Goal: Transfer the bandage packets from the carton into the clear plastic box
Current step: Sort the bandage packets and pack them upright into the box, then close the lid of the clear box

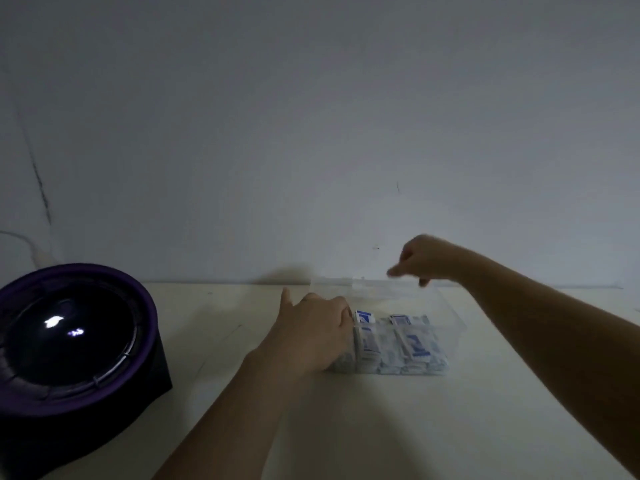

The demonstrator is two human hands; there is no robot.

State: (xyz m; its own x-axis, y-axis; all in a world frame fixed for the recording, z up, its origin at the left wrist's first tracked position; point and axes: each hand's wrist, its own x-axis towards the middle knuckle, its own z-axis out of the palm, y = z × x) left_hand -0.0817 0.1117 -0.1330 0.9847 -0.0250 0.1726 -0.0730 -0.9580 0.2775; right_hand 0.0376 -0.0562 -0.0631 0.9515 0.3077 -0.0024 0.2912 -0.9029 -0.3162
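1. Round glossy black dome with a purple rim (69, 337), on a black base: sitting at the lower left of the frame, on the pale counter (381, 427), and catching two small bright reflections on its top.

2. Left hand (311, 334): reaching in from the bottom centre of the frame, back of the hand facing up. It is lying against the left end of the box listed next, with its fingers bending over that end wall and holding it. One finger is sticking out straight at the hand's upper left.

3. Clear plastic box (446, 327), rectangular: standing on the counter just right of centre, well apart from the dome. Its transparent lid (346, 283) is standing open along the far side, near the grey wall (311, 133).

4. White-and-blue bandage packets (412, 344): lying inside the box, filling its lower part in rows, with several standing on edge and showing through the near wall.

5. Right hand (426, 259): coming in from the right edge of the frame and hovering at the far right part of the lid. Its fingers are curling downward, but motion blur is smearing them, so it is not possible to tell whether they are pinching the lid or holding nothing.
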